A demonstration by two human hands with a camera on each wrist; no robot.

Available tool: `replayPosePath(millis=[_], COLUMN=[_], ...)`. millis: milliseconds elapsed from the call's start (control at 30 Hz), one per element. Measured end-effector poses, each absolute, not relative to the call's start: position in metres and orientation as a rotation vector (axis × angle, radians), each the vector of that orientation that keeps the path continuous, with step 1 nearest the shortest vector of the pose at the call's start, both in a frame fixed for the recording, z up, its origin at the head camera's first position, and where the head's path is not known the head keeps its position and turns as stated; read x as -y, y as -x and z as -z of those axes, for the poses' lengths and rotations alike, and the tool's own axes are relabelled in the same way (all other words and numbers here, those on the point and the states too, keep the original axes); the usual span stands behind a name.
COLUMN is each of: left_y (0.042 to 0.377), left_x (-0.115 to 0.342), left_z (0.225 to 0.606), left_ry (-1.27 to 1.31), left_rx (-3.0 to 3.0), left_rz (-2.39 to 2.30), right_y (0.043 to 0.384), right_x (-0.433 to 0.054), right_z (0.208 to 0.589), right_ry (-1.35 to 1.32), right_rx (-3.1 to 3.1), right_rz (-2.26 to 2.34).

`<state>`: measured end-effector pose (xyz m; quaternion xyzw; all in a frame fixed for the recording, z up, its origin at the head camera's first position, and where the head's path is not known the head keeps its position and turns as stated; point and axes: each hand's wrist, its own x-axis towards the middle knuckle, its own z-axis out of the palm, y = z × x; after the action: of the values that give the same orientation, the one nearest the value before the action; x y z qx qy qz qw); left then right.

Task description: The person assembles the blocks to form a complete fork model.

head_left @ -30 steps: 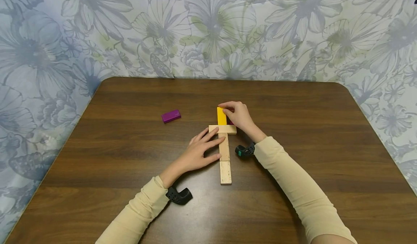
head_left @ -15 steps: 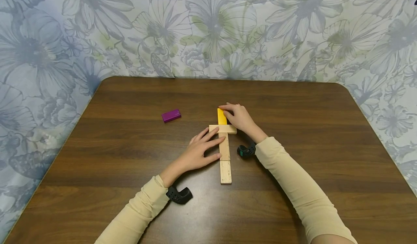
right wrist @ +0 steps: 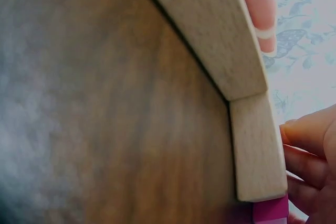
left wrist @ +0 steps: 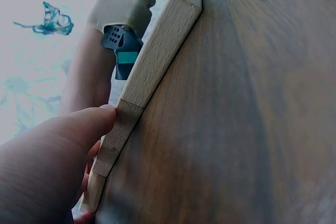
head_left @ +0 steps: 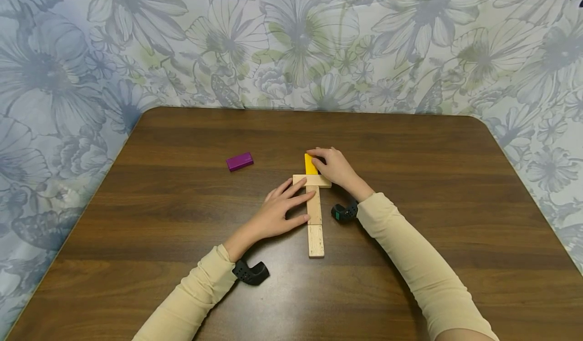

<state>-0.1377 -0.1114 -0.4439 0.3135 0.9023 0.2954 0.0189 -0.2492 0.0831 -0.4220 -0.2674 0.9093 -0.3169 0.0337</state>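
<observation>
Pale wooden blocks lie end to end in a line on the table; the nearer plain block (head_left: pixel 316 241) touches the longer middle block (head_left: pixel 314 207). A wooden crosspiece (head_left: pixel 322 180) lies across their far end. My left hand (head_left: pixel 268 219) rests with spread fingers on the crosspiece and middle block; in the left wrist view its thumb (left wrist: pixel 100 121) touches the line's side. Beyond the crosspiece, my right hand (head_left: pixel 336 166) pinches a yellow block (head_left: pixel 310 165) between thumb and index finger. A magenta block (right wrist: pixel 270 211) shows beside the crosspiece in the right wrist view, mostly hidden by the hand in the head view.
A purple block (head_left: pixel 239 162) lies apart on the left of the brown wooden table (head_left: pixel 136 219). A floral cloth (head_left: pixel 255 42) hangs behind the table's far edge. Both wrists wear black camera straps, the left strap (head_left: pixel 250 273) close to the tabletop.
My right hand has drawn slightly nearer with the yellow block, whose visible part beyond the crosspiece is shorter. The magenta block beside it has gone behind the hand. My left hand stays put.
</observation>
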Motion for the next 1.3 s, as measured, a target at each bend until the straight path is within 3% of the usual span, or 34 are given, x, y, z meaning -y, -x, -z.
replayPosePath(millis=[467, 967, 1300], left_y=[0.138, 0.138, 0.138], left_x=[0.110, 0.111, 0.110], left_z=[0.444, 0.444, 0.442], left_ry=[-0.985, -0.971, -0.958], left_rx=[-2.807, -2.814, -2.816], left_rz=[-0.922, -0.937, -0.921], right_y=[0.241, 0.174, 0.153], right_x=[-0.090, -0.127, -0.131], right_z=[0.420, 0.417, 0.422], right_ry=[0.919, 1.062, 1.055], right_rx=[-2.813, -2.682, -2.685], right_rz=[0.837, 0.854, 0.739])
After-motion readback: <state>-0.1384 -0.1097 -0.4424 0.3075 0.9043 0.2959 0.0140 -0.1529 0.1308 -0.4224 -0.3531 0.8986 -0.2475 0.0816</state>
